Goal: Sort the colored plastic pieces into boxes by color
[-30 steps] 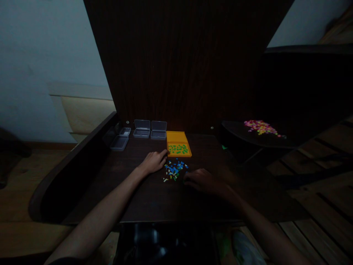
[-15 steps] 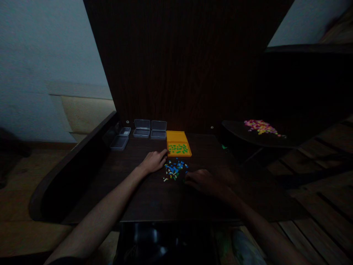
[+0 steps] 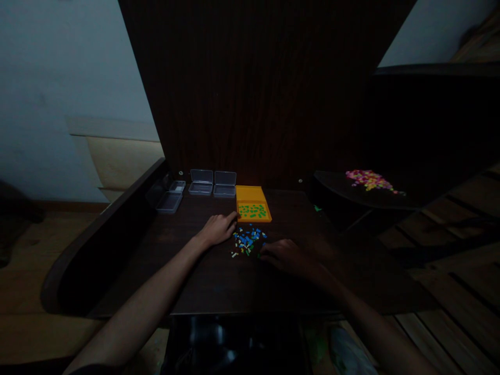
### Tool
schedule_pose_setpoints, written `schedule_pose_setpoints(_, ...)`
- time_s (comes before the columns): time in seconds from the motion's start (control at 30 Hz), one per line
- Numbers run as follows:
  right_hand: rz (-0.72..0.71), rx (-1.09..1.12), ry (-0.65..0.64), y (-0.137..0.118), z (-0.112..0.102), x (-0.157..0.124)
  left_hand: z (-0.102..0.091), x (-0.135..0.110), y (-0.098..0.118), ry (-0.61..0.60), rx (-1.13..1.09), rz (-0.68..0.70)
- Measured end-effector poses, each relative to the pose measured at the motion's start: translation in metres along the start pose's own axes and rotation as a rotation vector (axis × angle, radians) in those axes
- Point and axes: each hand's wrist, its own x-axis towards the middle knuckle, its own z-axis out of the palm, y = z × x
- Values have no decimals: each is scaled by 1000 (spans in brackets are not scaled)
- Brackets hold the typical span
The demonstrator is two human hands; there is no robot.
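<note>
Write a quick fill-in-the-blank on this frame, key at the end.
1. The small pieces inside the yellow box are coloured ____.
2. The hand nearest to the yellow box is the person's ____ one.
3. The loose pile with blue pieces lies ____ that hand and the other hand.
4. The pink-and-yellow heap lies off to the person's ____.

Missing words: green; left; between; right.

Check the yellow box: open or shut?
Open: the yellow box shows its lid folded back and green pieces inside.
</note>
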Motion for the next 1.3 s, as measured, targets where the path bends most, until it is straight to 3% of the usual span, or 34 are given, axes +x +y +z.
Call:
schedule_pose_setpoints(0.13, -14, 27, -6, -1, -5, 0, 1, 0, -1, 7, -1, 9)
schedule_pose_setpoints(0.3, -143, 71, 65, 1, -14, 0, 2, 0, -1, 12, 1, 10)
schedule_pose_setpoints(0.7, -168, -171, -19, -1, -16, 4, -1, 0, 0, 4, -12, 9)
schedule_pose_setpoints(1.3, -283, 55, 27, 5, -14, 11, -2, -1, 1, -6, -3, 8)
